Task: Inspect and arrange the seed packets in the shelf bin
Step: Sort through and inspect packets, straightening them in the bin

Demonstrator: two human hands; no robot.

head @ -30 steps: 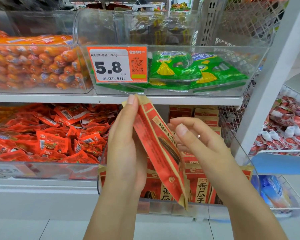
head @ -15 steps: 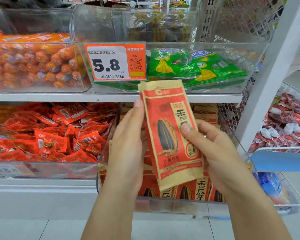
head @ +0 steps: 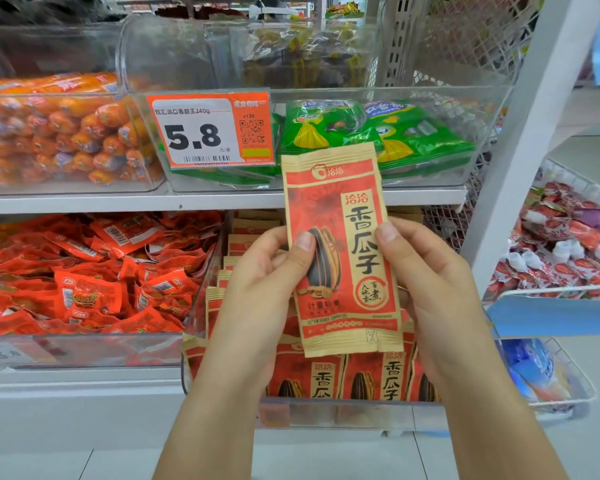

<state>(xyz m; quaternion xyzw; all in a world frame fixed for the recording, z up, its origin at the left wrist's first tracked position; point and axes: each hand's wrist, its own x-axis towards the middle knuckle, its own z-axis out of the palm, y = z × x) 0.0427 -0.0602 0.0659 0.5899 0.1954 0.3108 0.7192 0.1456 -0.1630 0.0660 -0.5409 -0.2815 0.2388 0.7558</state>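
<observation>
The seed packet (head: 340, 251) has turned from edge-on to front-facing, now pinched by both thumbs.

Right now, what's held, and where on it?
One seed packet, upright, front to camera. Left hand pinches its left edge at mid-height; right hand pinches its right edge.

I see a bright, even picture with soft light from above and almost no shadows, white shine on the clear bins (head: 326, 95), sharp print on the seed packet (head: 340, 251), blurry stuff far up top, and a white post (head: 534, 133) that leans near the edge.
</observation>
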